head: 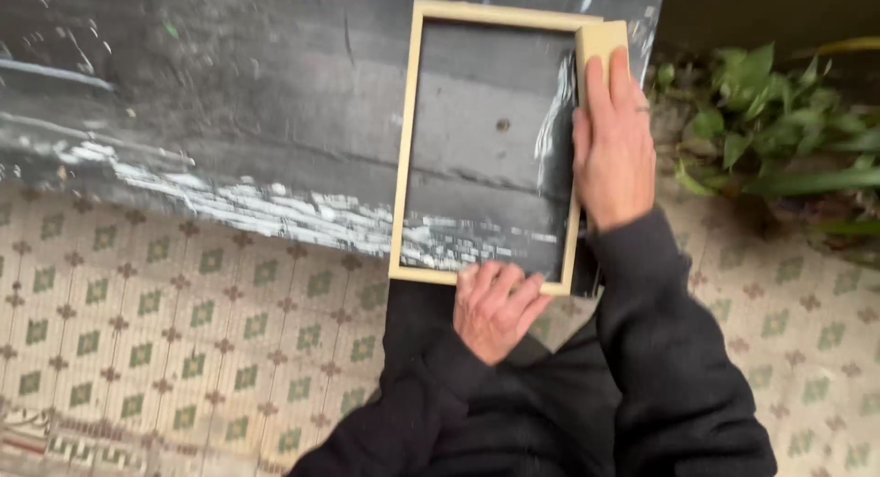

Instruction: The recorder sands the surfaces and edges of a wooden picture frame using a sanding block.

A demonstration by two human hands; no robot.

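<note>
A dark, weathered wooden counter (229, 101) streaked with white paint fills the upper left, with a patterned cream-and-green tiled floor (137, 349) below its near edge. Toward the counter's right end lies a pale rectangular wooden frame (404, 147), flat and open, the dark boards showing through it; its near rail sits at the counter's near edge. The left hand (495, 307) presses down on that near rail, fingers spread flat rather than curled around anything, apparently to pin the frame so it cannot slide. Further right, the right hand (612, 147) lies along the frame's right rail with fingers extended and closed down over a pale yellow rectangular sanding block (600, 42), holding it against the frame's far right corner, seemingly to rub that edge. Beyond the counter's right edge grow green leafy plants (770, 138).
</note>
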